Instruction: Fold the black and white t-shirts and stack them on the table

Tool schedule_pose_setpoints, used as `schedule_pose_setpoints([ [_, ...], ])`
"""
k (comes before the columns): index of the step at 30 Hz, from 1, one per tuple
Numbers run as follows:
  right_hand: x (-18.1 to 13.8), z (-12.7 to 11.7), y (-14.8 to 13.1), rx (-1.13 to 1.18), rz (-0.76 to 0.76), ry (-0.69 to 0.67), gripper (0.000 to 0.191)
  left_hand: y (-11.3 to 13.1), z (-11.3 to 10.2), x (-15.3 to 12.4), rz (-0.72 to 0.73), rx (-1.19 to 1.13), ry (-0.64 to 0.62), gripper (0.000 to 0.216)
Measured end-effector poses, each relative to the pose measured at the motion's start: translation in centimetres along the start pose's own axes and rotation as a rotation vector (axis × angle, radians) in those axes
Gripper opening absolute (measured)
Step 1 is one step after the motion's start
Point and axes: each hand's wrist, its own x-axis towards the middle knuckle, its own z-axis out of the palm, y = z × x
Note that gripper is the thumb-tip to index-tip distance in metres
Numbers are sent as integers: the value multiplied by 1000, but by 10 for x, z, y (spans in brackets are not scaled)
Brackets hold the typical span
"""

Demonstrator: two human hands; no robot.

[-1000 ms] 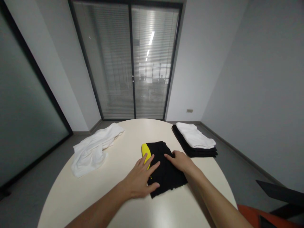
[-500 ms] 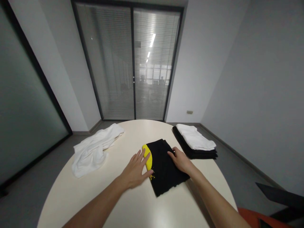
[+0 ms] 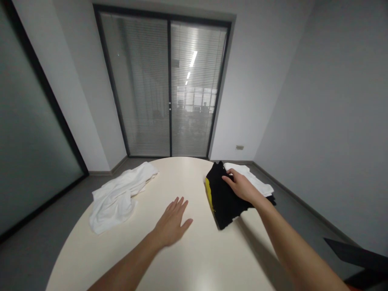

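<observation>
My right hand point(image 3: 241, 186) grips the far right part of a folded black garment point(image 3: 226, 198) with a yellow print along its left edge. The garment is lifted in front of the pile at the right and hides part of it. On that pile a folded white garment point(image 3: 254, 178) lies over folded black cloth point(image 3: 271, 198). My left hand point(image 3: 172, 220) is over the middle of the table, palm down, fingers stretched and holding nothing. Farther left lies a loosely bunched white garment point(image 3: 121, 194).
The round cream table point(image 3: 188, 258) carries the clothes. Beyond it stands a glass partition with blinds point(image 3: 169, 89), and a grey wall point(image 3: 327, 121) rises on the right. A dark chair part point(image 3: 354, 252) shows at the lower right.
My right hand has carried the black garment up and to the right, to the pile. My left hand has let go of its yellow edge and stayed over the table's middle.
</observation>
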Motion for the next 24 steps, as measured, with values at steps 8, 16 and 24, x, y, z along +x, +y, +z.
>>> schedule_pose_setpoints([
  [8, 64, -61, 32, -44, 54, 63, 33, -3, 3, 1, 10, 5, 27, 71],
  [16, 88, -95, 74, 359, 303, -91, 39, 0, 1, 1, -1, -11, 9, 69],
  [24, 98, -66, 161, 126, 394, -95, 31, -1, 0, 2, -14, -36, -4, 70],
])
